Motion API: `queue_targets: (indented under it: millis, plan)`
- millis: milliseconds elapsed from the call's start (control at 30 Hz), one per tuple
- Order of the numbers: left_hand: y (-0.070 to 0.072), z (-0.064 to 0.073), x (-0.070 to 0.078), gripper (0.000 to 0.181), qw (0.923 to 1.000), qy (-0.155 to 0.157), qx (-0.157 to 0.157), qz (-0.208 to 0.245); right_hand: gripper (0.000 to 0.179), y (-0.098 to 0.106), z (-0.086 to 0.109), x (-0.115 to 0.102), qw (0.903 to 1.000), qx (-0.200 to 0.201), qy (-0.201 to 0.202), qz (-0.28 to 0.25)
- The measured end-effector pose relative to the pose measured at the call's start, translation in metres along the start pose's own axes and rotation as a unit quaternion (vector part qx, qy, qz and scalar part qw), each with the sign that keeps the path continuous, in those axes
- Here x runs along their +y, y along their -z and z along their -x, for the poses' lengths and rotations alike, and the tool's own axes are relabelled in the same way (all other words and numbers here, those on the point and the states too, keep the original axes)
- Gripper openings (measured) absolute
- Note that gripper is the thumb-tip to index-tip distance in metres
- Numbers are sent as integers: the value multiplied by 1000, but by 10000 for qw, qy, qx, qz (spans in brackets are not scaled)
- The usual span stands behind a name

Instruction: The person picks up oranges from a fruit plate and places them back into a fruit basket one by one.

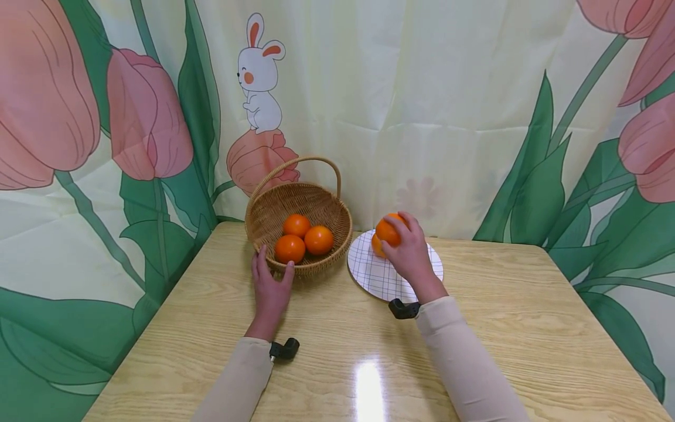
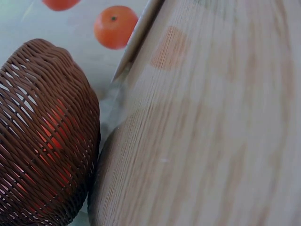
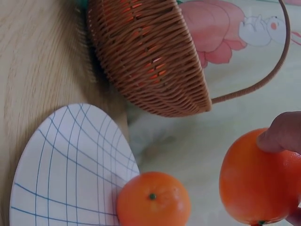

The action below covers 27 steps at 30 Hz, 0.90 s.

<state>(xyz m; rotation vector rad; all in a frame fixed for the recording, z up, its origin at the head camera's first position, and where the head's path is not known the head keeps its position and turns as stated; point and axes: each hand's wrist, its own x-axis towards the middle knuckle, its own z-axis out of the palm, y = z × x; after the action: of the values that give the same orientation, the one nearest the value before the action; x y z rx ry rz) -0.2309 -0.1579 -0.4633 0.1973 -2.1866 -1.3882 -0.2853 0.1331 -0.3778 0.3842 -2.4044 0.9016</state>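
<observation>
Containing three oranges [image 1: 319,241]: wicker basket [image 1: 270,212]. Bearing one orange [image 1: 377,246]: checked plate [image 1: 375,278].

orange fruits [image 1: 319,241]: 5 | basket [image 1: 271,205]: 1 | plate [image 1: 369,272]: 1 | hands [image 1: 270,296]: 2 | table [image 1: 327,346]: 1

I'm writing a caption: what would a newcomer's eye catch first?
Probably the round, bright orange fruit in the right hand, above the round white plate with blue lines. Next, three round orange fruits in the brown wicker basket to its left. Behind, large pink tulips on the pale curtain.
</observation>
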Motion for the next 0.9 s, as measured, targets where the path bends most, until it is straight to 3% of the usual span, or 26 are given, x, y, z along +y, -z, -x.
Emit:
queue_targets:
  millis: [333, 900]
  plan:
    - [0, 0, 4, 76, 9999, 131, -36, -28, 47, -3, 1, -8, 9993, 21, 312, -203]
    - [1, 0, 2, 76, 9999, 85, -35, -135, 46, -12, 2, -25, 9971, -160, 525, -525]
